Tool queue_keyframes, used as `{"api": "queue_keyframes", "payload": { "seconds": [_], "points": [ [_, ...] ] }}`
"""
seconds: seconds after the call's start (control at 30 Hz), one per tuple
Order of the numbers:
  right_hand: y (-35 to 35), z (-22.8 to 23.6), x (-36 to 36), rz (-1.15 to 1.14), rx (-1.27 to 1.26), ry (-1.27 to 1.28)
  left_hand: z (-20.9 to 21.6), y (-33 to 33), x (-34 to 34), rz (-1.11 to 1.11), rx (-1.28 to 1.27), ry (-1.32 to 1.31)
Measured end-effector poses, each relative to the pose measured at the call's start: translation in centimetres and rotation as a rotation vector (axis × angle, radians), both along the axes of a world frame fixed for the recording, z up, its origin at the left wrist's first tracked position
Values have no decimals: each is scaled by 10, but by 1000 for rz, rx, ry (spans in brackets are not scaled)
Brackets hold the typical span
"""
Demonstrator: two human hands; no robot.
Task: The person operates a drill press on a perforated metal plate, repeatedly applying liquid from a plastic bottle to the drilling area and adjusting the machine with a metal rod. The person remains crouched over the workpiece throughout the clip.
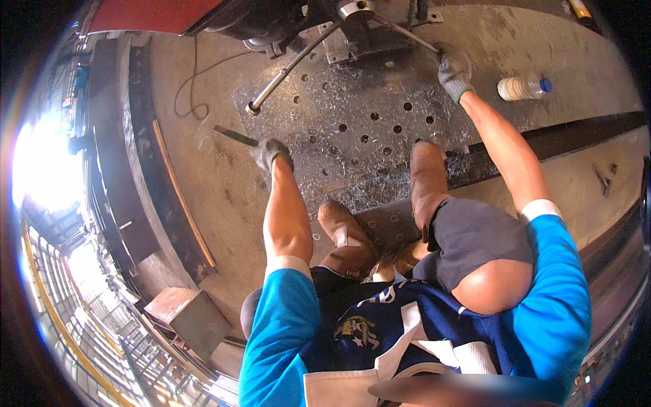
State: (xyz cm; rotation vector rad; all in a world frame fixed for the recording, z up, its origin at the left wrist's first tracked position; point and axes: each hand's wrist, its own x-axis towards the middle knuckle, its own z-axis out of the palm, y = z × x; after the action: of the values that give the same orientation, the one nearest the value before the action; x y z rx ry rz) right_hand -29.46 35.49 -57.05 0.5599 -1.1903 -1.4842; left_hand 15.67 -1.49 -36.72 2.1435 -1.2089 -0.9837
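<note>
A worker in a blue jersey crouches over a perforated steel plate (352, 129) strewn with metal shavings, brown boots (426, 180) planted at its near edge. The gloved left hand (271, 153) is closed around a thin green-handled brush (234, 136), its tip at the plate's left margin; the gloved right hand (454, 72) is clenched on a feed lever (407, 34) of the drill press (352, 13) beyond. A second long lever (288, 68) slants down toward the plate. A plastic bottle (523, 87) lies on the floor to the right. Drilling appears under way, swarf clearing alongside; the next move likely calls for steady lever pressure.
</note>
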Motion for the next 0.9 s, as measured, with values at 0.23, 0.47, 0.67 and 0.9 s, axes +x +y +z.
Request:
{"api": "queue_keyframes", "payload": {
  "seconds": [0.23, 0.47, 0.67, 0.9],
  "points": [
    [-3, -22, -7, -441, 429, 531, 1, 39, 12, -702, -187, -289],
    [32, -6, -19, -211, 536, 533, -6, -26, -106, -1286, -145, -135],
    [35, -28, -35, -275, 889, 498, 35, -57, -8, -1743, -132, -702],
    [27, 13, -27, -186, 538, 378, 10, 73, -7, -1583, -361, -476]
  ]
}}
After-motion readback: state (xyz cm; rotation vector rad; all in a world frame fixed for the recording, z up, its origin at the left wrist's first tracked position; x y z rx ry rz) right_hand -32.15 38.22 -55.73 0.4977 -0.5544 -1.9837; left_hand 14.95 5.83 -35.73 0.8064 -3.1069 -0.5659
